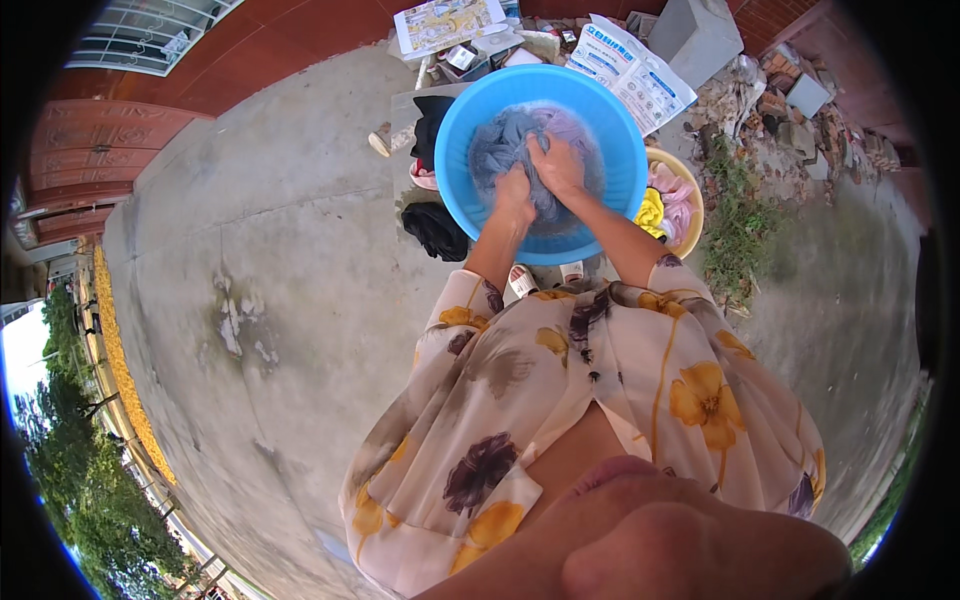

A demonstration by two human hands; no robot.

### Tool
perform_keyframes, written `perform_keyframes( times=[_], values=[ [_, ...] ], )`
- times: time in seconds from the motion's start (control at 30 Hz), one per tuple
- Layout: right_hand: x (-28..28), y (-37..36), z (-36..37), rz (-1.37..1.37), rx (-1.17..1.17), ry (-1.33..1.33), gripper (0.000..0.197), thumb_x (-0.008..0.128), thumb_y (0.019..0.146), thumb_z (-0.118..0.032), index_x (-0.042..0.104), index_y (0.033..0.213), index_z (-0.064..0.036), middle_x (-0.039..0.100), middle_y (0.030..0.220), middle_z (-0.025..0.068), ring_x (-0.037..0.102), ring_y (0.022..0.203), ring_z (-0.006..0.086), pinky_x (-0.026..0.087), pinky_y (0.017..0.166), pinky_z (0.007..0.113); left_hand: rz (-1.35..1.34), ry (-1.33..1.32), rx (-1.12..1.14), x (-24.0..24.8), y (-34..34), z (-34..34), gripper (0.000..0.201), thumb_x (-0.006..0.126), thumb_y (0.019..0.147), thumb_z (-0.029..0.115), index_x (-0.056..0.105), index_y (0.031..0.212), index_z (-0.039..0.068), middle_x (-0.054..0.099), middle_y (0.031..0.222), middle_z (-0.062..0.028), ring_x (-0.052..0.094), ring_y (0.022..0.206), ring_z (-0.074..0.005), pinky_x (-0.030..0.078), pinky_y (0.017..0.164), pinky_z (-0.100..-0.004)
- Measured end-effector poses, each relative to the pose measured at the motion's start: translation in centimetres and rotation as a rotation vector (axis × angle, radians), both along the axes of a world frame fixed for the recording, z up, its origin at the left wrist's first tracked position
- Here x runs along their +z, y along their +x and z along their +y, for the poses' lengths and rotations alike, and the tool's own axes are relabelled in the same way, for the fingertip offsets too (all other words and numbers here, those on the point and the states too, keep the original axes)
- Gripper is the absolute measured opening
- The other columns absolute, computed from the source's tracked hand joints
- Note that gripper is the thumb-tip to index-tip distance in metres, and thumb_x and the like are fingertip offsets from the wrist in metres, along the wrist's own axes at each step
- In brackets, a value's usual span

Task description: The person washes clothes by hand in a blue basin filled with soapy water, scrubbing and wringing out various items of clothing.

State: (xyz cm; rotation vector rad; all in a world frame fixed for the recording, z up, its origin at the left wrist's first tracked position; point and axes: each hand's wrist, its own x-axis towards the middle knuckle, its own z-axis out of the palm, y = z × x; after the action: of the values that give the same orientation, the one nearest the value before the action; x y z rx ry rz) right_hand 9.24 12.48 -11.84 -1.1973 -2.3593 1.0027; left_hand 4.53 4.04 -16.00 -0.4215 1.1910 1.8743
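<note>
A large round blue basin (463,190) holds sudsy water and wet laundry. Both my hands are inside it, on a grey-blue garment (500,135) bunched in the water. My left hand (514,190) is closed around a fold of the cloth at the near side. To its right and slightly farther in, my right hand (557,165) grips the same garment, thumb raised against it. Pale lilac cloth (572,128) lies in the water beyond my right hand. The fingertips of both hands are partly hidden in the fabric.
Right of the basin stands a yellowish tub (692,235) with pink and yellow clothes. Black cloth (435,230) lies on the ground at left. Behind are a printed white bag (630,70), a grey block (697,40) and assorted clutter. Rubble (800,130) and weeds (735,215) lie to the right.
</note>
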Motion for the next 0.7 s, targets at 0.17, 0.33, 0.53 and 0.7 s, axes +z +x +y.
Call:
perform_keyframes(
  times=[0.17, 0.33, 0.53, 0.7],
  values=[
    [0.4, 2.5, -3.5, 0.117, 0.186, -0.111, 0.046, 0.054, 0.091, -0.044, 0.067, 0.111, -0.0045, 0.068, 0.094, 0.0257, 0.064, 0.092, 0.0451, 0.05, 0.084, 0.052, -0.06, -0.012, -0.026, -0.8, -0.5, -2.4, 0.051, 0.052, 0.093, 0.014, 0.035, 0.138, -0.003, 0.053, 0.128, -0.0209, 0.059, 0.11, -0.0318, 0.052, 0.088, -0.0459],
    [-1.1, 3.7, 1.3, -0.376, 0.51, -0.157, 0.038, 0.057, 0.087, -0.037, 0.065, 0.108, -0.0059, 0.067, 0.11, 0.022, 0.063, 0.101, 0.0411, 0.049, 0.088, 0.049, 0.058, -0.251, -0.106, 2.1, 1.5, -5.0, 0.039, 0.059, 0.087, 0.011, 0.053, 0.124, -0.001, 0.063, 0.114, -0.0151, 0.063, 0.1, -0.0296, 0.053, 0.082, -0.0446],
    [-3.8, 1.1, 2.3, -0.012, 0.349, -0.204, 0.047, 0.07, 0.079, -0.037, 0.062, 0.112, -0.0043, 0.068, 0.107, 0.0189, 0.064, 0.102, 0.0376, 0.05, 0.089, 0.046, -0.091, -0.128, -0.105, 5.4, 1.4, -6.6, 0.043, 0.068, 0.083, 0.015, 0.056, 0.121, 0.001, 0.063, 0.115, -0.0132, 0.06, 0.107, -0.0274, 0.048, 0.092, -0.0429],
    [-0.7, 1.8, 2.3, -0.331, 0.959, -0.199, 0.048, 0.068, 0.082, -0.045, 0.07, 0.102, -0.0014, 0.068, 0.086, 0.0208, 0.065, 0.082, 0.0375, 0.047, 0.072, 0.047, 0.952, -0.705, -0.011, 4.0, -0.1, -6.5, 0.054, 0.068, 0.082, 0.02, 0.049, 0.126, -0.005, 0.056, 0.119, -0.0218, 0.054, 0.11, -0.036, 0.044, 0.096, -0.0419]
  ],
)
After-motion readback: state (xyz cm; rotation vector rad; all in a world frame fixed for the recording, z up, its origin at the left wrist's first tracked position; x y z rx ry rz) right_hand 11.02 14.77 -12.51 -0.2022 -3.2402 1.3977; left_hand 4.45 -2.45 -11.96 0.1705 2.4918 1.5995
